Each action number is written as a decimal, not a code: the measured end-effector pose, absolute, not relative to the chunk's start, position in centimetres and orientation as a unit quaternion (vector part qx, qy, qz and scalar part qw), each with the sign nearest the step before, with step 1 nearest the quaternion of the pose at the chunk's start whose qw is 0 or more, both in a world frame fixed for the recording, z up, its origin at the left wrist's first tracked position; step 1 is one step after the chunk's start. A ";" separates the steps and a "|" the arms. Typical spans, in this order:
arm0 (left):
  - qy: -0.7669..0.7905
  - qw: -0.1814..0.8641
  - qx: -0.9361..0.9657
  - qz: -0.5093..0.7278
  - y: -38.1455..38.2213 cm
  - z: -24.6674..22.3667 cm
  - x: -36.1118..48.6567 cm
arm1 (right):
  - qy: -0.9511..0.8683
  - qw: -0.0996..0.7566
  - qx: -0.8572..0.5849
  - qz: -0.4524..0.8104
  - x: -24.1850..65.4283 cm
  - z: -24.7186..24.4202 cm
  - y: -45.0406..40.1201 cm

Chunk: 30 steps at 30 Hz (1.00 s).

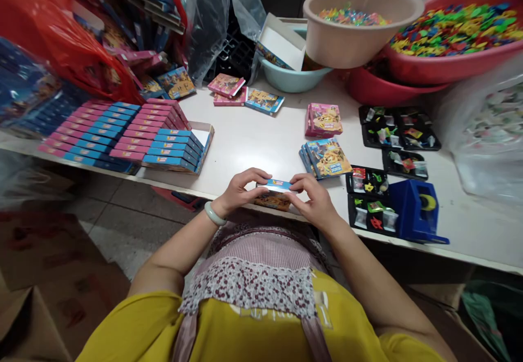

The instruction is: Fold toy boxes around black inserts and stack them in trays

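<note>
A small blue printed box (274,198) is held upright at the table's front edge, its blue top side facing me. My left hand (246,188) grips its left end, thumb and fingers closed on the top edge. On the right end, my right hand (311,197) pinches the box the same way. Just beyond my right hand lies a small stack of blue boxes (329,157). Behind that sits a stack of pink boxes (324,118). To the right, black compartment trays (370,195) hold small colourful toys and packets.
Rows of pink and blue boxes (122,133) fill the left, some in an open carton (206,149). A blue tape dispenser (417,209) stands at right. Behind are a pale basin (363,40), a red tub (457,59) of plastic pieces and a red bag (61,24).
</note>
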<state>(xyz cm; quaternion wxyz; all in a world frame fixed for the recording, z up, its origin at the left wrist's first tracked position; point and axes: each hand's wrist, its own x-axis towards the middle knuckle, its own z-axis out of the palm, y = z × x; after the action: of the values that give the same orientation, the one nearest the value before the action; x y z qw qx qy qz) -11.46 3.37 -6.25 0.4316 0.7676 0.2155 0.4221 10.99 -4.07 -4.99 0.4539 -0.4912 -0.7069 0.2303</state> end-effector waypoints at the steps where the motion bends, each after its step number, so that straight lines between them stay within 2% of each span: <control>1: 0.226 0.430 0.766 0.421 3.2 -6.1 -11.2 | -0.699 0.451 -0.501 0.239 10.8 -4.9 -4.0; 6: 0.247 0.429 0.757 0.427 2.9 -5.4 -10.1 | -0.632 0.469 -0.542 0.294 10.0 -4.5 -3.8; 14: 0.145 0.387 0.835 0.363 3.7 -6.2 -12.6 | -0.746 0.431 -0.468 0.196 11.0 -5.6 -6.1; 17: 0.147 0.357 0.850 0.358 3.6 -6.5 -13.3 | -0.750 0.446 -0.458 0.166 11.1 -7.0 -6.5; 20: 0.170 0.349 0.840 0.378 3.5 -6.3 -13.2 | -0.720 0.470 -0.485 0.159 10.1 -8.1 -6.2; 26: 0.261 0.441 0.757 0.406 2.7 -6.0 -11.1 | -0.636 0.505 -0.524 0.257 9.9 -7.2 -6.3; 28: 0.286 0.414 0.742 0.442 2.6 -6.4 -10.0 | -0.614 0.496 -0.557 0.260 12.6 -6.5 -7.6; 30: 0.296 0.362 0.743 0.479 2.5 -6.9 -9.0 | -0.580 0.469 -0.636 0.198 17.0 -5.8 -9.9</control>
<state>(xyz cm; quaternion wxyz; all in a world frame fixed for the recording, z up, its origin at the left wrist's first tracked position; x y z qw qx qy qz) -8.99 2.54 -6.88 0.3619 0.7433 0.2958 0.4787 17.04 -9.88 -5.84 0.4695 -0.6362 -0.5795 0.1975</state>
